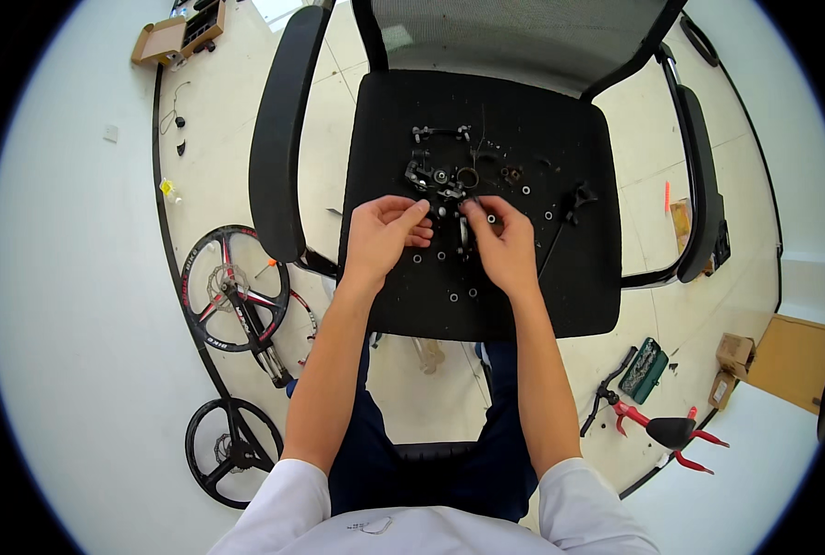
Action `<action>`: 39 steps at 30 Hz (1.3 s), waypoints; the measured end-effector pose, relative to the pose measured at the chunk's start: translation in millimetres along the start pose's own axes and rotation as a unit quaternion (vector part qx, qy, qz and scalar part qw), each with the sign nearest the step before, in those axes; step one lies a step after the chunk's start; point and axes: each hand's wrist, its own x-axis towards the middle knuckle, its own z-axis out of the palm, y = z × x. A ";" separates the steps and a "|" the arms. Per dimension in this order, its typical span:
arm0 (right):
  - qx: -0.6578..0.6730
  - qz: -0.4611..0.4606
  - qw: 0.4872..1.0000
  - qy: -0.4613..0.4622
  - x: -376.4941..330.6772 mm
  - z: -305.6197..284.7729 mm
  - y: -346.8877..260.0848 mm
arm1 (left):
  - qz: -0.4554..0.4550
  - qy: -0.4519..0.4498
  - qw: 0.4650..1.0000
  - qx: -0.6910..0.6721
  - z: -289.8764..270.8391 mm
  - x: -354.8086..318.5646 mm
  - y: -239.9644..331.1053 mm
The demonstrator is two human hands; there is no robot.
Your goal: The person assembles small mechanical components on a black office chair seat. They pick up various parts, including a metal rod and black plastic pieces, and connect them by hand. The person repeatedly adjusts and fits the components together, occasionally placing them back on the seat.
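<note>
Both of my hands work over the black chair seat [412, 305], close to a cluster of small metal bicycle parts. My left hand [385, 236] is closed, thumb against the curled forefinger, beside a silver-and-black mechanism [420, 176]. Whatever that pinch holds is too small to tell. Opposite it, my right hand [505, 245] pinches at a small metal part [453, 192], its fingertips partly hiding the contact. A curved silver piece [463, 234] shows between the hands. Farther back lie a dark ring [468, 177] and a metal bar-shaped part [441, 133].
Several small ring-shaped pieces [441, 256] dot the seat. A black knobbed part with a thin rod [574, 203] lies at its right. Armrests [288, 139] flank the seat. On the floor are bicycle wheels [232, 289], a red fork [630, 414] and a green case [645, 370].
</note>
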 end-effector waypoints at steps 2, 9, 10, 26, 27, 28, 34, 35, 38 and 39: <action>0.027 0.053 0.998 -0.030 -0.3 -7.5 2.8 | 0.012 0.006 1.000 0.024 -2.6 0.3 0.7; 0.180 0.158 0.956 -0.167 -5.6 -0.8 -17.1 | 0.029 0.022 0.994 0.100 -8.7 2.8 -5.5; 0.181 0.155 0.955 -0.175 -5.3 2.4 -15.4 | 0.031 0.023 0.994 0.103 -9.3 2.6 -5.9; 0.010 0.084 0.992 -0.093 0.0 -9.9 -6.9 | 0.026 0.028 0.992 0.123 -5.2 1.1 -5.7; 0.004 0.090 0.994 -0.065 2.0 -17.7 -11.7 | 0.026 0.031 0.991 0.125 -5.1 1.5 -4.0; -0.064 0.052 0.996 -0.019 2.2 -24.1 -14.2 | 0.023 0.037 0.990 0.134 -5.6 1.7 -4.3; -0.346 -0.168 0.917 0.107 -1.5 -28.7 5.5 | 0.101 0.076 0.963 0.240 -7.0 6.1 -11.1; -0.324 -0.132 0.934 0.064 -2.8 -24.9 3.3 | 0.097 0.082 0.959 0.255 -5.6 4.7 -8.9; -0.304 -0.094 0.948 -0.021 -9.1 -26.3 4.2 | 0.102 0.100 0.940 0.310 5.0 0.1 -4.2; -0.269 -0.091 0.959 -0.009 -8.1 -30.3 2.0 | 0.115 0.110 0.930 0.333 5.6 0.8 -7.5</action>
